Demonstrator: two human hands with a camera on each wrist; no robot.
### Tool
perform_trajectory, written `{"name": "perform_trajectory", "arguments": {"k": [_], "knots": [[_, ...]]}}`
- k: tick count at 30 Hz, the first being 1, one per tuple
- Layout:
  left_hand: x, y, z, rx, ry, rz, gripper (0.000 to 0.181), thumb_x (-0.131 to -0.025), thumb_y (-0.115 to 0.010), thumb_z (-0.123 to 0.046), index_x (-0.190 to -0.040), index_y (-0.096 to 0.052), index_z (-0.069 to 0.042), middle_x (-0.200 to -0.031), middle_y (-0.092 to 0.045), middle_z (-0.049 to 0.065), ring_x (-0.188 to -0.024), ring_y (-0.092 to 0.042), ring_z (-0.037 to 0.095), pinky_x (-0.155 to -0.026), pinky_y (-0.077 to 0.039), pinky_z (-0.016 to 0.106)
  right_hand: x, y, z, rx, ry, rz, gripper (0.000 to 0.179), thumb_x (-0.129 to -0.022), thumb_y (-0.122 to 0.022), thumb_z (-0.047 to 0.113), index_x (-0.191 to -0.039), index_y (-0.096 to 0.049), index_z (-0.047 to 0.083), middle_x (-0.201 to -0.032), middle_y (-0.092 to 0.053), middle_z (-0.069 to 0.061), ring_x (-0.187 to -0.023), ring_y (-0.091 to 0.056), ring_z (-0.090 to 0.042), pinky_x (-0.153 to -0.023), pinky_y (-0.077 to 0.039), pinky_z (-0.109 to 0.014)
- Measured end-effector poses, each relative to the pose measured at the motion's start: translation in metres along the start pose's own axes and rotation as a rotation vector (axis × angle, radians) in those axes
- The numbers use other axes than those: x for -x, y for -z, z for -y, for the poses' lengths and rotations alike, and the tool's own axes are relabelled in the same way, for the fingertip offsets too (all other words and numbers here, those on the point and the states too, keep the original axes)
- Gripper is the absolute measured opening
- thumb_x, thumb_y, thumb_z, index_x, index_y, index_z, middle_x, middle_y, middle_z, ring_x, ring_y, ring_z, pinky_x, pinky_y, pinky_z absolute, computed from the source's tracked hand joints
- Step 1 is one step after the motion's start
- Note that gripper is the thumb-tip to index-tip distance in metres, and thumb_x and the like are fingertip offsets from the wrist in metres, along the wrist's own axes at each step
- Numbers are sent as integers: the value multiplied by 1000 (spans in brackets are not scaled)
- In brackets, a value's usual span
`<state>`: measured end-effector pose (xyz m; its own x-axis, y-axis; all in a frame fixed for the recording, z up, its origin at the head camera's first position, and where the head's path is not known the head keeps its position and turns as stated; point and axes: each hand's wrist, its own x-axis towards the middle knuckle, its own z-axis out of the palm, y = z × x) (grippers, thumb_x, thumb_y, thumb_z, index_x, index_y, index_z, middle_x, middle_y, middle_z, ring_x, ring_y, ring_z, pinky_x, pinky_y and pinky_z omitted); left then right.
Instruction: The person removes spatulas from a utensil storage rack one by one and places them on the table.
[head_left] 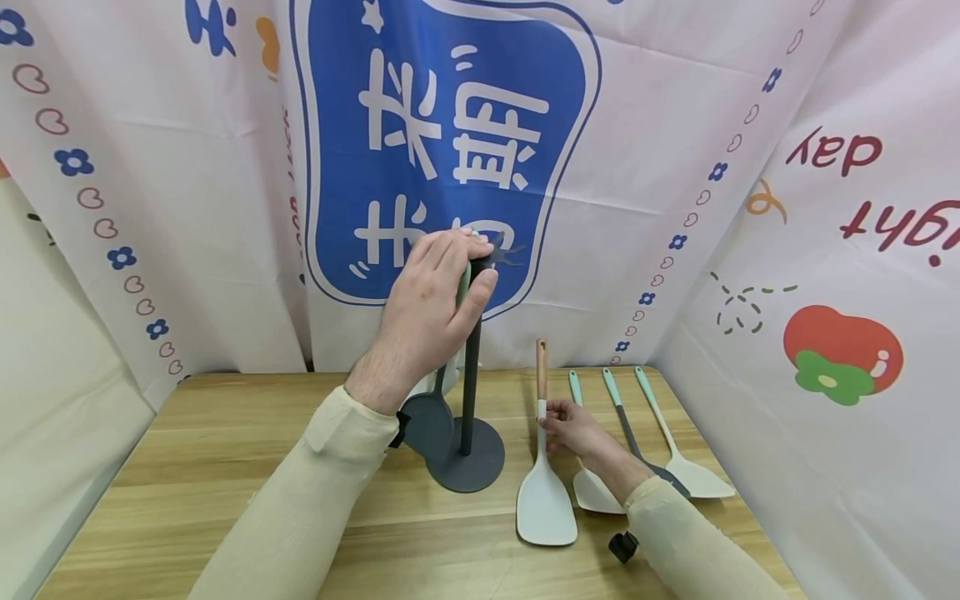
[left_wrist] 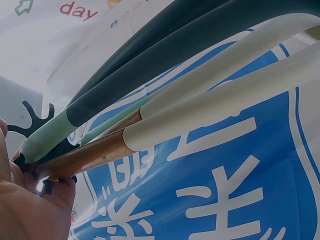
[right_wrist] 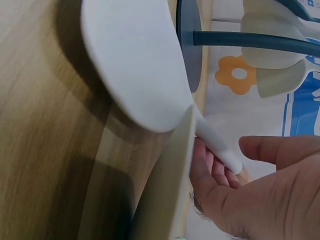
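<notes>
A dark utensil stand (head_left: 468,375) with a round base and pronged top stands on the table. My left hand (head_left: 431,296) grips around its top, beside the hung handles; its fingertips are partly hidden. A dark ladle-like utensil (head_left: 429,425) with a mint-green handle (left_wrist: 47,137) hangs there. So do pale utensils, one with a wooden handle (left_wrist: 90,155). To the right, my right hand (head_left: 573,429) holds the shaft of a white turner (head_left: 546,508) with a wooden handle. Its fingers curl behind the shaft, with the thumb apart in the right wrist view.
Right of the held turner lie a white turner (head_left: 596,492), a dark turner (head_left: 637,442) and another white turner (head_left: 697,477), all with mint handles. The wooden table (head_left: 187,483) meets a printed curtain (head_left: 637,167) at the back.
</notes>
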<state>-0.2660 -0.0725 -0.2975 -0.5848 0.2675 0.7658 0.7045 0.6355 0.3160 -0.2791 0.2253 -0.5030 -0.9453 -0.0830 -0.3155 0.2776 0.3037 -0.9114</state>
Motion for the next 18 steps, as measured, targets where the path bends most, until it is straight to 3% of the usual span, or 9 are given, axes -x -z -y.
{"name": "perform_trajectory", "arguments": {"k": [13, 18], "knots": [[1, 1, 0, 0, 5, 7, 52, -121, -49, -43, -157, -68, -10, -162, -70, 13, -164, -54, 35, -142, -45, 54, 0, 1, -5, -16, -78, 49, 53, -120, -63, 9, -166, -46, -8, -136, -64, -17, -107, -67, -20, -92, -68, -32], [1, 1, 0, -1, 4, 7, 52, -121, -49, -43, -157, -68, -10, -162, -70, 13, -164, -54, 34, -143, -44, 53, 1, 1, -6, -23, -131, 90, 53, -121, -63, 11, -168, -46, -5, -129, -65, -14, -105, -67, -20, -90, -67, -31]]}}
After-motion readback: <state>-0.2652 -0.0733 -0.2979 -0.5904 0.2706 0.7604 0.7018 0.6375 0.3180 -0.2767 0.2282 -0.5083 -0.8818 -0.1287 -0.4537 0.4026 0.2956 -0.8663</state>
